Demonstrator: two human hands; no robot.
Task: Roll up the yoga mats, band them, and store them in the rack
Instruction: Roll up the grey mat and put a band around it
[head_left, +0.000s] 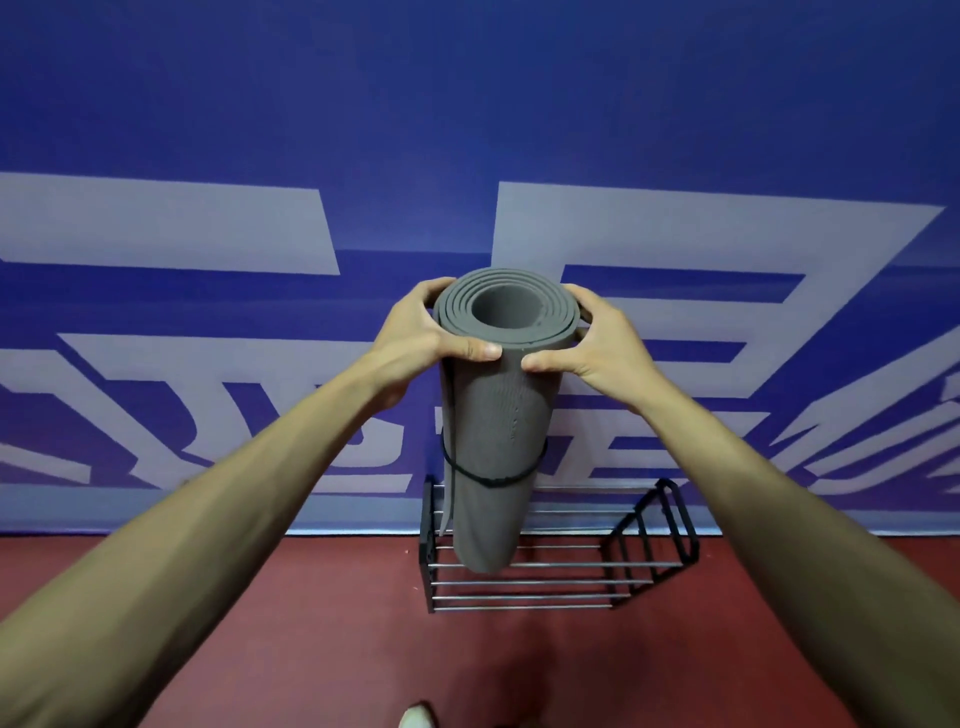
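Upright grey rolled yoga mat (496, 415), black band (488, 475) around it, over black wire rack (561, 566).

ok so body only: two bare forearms coming in from bottom corners, no sleeves in shot anywhere up to frame edge. no watch, no bracelet, no rings, no gloves. left hand (415, 332) and right hand (605, 343) both bare too. nails short and plain, thumbnail on left one shows clearest. faint tendon lines along left forearm near wrist. down at bottom edge, toe of pale whitish shoe (417, 718) pokes in, rest cut off, can't tell style.
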